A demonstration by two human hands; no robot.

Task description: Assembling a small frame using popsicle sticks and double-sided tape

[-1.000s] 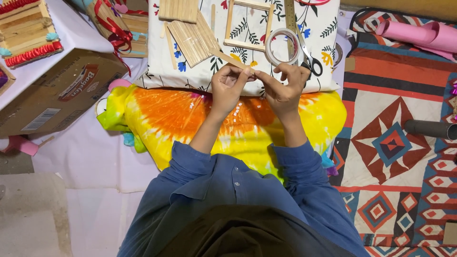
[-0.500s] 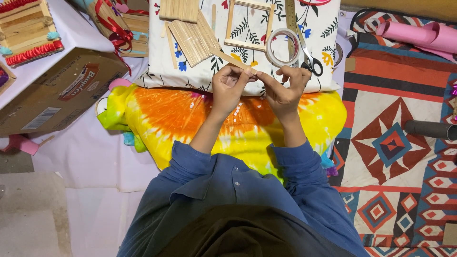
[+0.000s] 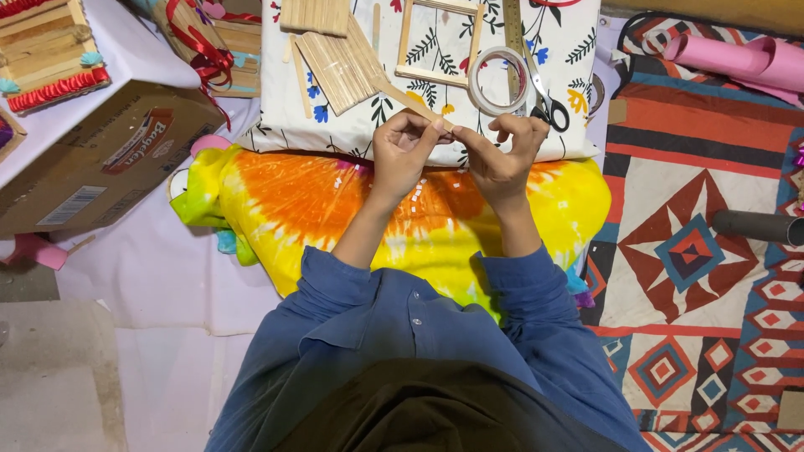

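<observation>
**Both hands pinching one wooden craft stick, upper centre of frame**

Left hand (image 3: 402, 155) and right hand (image 3: 501, 155) each gripped the wooden stick (image 3: 416, 106) with fingertips, held in the air over the floral cloth (image 3: 578, 50). Stick looked light, stiff, thin, likely to snap if bent; best held near its ends, flat sides pinched. Tape roll (image 3: 500, 79), scissors (image 3: 544, 100) and stick pile (image 3: 335, 63) lay just beyond. Versus half a second earlier: hands sat in almost the same place, grip unchanged.
</observation>
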